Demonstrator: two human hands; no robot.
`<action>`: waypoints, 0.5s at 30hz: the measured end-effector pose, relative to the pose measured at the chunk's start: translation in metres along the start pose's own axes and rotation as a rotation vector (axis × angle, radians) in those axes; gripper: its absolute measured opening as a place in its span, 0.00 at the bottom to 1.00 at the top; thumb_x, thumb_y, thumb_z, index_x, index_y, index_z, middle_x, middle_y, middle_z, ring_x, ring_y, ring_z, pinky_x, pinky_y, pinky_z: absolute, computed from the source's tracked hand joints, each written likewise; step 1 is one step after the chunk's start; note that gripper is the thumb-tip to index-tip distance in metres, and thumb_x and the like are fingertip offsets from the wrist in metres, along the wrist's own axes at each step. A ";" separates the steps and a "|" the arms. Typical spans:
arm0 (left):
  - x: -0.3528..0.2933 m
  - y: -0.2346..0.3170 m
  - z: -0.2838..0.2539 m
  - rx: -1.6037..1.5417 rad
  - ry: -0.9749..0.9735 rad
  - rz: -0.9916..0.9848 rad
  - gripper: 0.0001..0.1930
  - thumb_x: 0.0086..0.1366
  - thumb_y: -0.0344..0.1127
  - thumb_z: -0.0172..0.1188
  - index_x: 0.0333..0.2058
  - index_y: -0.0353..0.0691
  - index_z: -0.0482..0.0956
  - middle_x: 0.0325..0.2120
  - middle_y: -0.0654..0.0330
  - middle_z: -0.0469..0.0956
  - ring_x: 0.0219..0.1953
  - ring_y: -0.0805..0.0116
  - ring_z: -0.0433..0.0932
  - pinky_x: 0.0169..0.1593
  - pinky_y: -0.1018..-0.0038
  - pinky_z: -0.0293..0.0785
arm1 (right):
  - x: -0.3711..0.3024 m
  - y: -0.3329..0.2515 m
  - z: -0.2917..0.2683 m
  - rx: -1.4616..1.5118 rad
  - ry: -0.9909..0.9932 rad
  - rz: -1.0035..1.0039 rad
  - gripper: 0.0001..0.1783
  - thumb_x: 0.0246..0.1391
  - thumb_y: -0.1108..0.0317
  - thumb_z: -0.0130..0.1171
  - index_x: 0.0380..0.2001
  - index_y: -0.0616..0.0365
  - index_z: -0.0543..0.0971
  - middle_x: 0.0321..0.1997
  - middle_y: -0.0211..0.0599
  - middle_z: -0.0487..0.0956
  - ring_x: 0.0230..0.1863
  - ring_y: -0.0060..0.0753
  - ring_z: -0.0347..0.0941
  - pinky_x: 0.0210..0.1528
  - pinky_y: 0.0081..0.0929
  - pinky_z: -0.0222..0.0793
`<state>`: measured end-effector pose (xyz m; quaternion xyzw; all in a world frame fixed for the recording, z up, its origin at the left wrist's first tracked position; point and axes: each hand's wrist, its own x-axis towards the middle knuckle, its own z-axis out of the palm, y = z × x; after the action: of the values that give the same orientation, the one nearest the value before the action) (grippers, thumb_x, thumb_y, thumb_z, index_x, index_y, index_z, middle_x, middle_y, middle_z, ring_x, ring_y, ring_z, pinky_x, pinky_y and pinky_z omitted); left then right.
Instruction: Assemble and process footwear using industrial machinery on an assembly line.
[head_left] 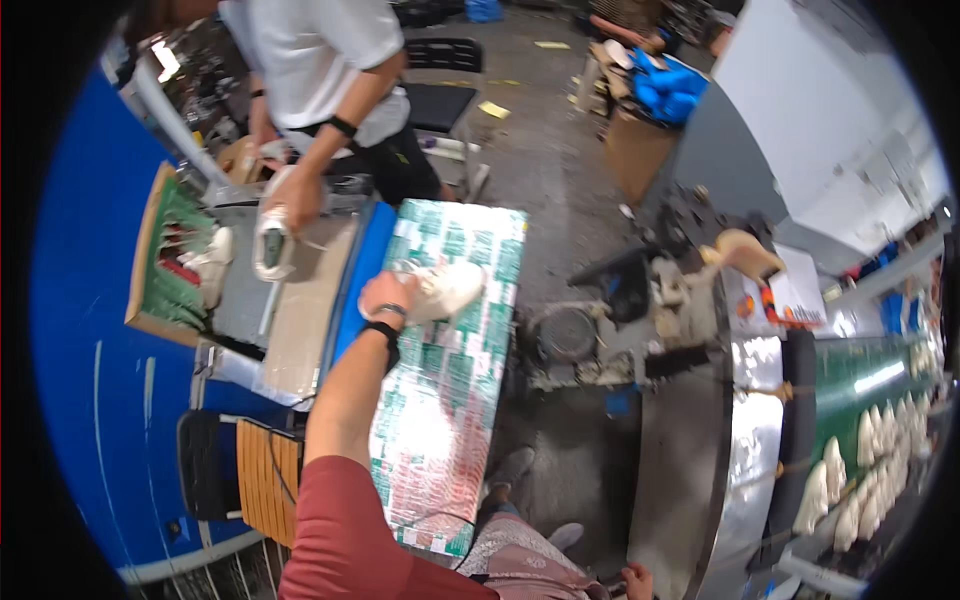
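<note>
A white shoe (447, 290) lies on its side or sole, I cannot tell which, on a long narrow table (430, 400) wrapped in green, white and red printed film. My left hand (388, 296) is closed around its heel end, the arm stretched forward. Down at the lower edge, beside my lap, my right hand (635, 580) hangs partly cut off, fingers loosely bent and apart, with nothing seen in it. Across the table's far left corner, a co-worker's hand (293, 198) grips another white shoe (272, 248), its opening dark green inside.
Left of the table are a wood-edged green tray (165, 255) with a white shoe, a cardboard sheet (305, 310) and a slatted chair (265, 475). A motor (565, 333) stands to the right. Beyond it, a green conveyor belt (835, 400) carries rows of white shoes.
</note>
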<state>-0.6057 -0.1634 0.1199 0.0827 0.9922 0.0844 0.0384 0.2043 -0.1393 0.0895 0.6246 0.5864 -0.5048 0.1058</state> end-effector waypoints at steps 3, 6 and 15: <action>-0.018 0.001 0.002 0.037 -0.002 0.191 0.18 0.58 0.52 0.62 0.33 0.43 0.86 0.34 0.48 0.84 0.38 0.49 0.84 0.43 0.54 0.79 | 0.036 -0.007 -0.005 0.219 -0.058 0.065 0.21 0.62 0.54 0.58 0.51 0.57 0.76 0.33 0.30 0.77 0.26 0.25 0.70 0.31 0.26 0.69; -0.066 0.022 -0.010 0.067 0.042 0.399 0.11 0.58 0.41 0.59 0.26 0.42 0.85 0.26 0.49 0.84 0.29 0.51 0.84 0.32 0.60 0.79 | 0.075 -0.027 -0.020 0.235 -0.118 0.094 0.24 0.64 0.56 0.58 0.57 0.58 0.72 0.38 0.31 0.80 0.35 0.23 0.75 0.36 0.21 0.71; -0.304 0.176 -0.131 -0.398 -0.135 1.105 0.12 0.62 0.42 0.60 0.26 0.40 0.76 0.23 0.55 0.76 0.27 0.52 0.78 0.29 0.59 0.72 | 0.135 -0.272 -0.071 1.164 -0.949 -0.103 0.44 0.61 0.31 0.45 0.69 0.52 0.63 0.71 0.49 0.63 0.71 0.55 0.59 0.63 0.74 0.58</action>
<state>-0.2905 -0.0654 0.2983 0.5836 0.7625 0.2711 0.0665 -0.0145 0.0754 0.1462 0.2668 0.1449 -0.9525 -0.0236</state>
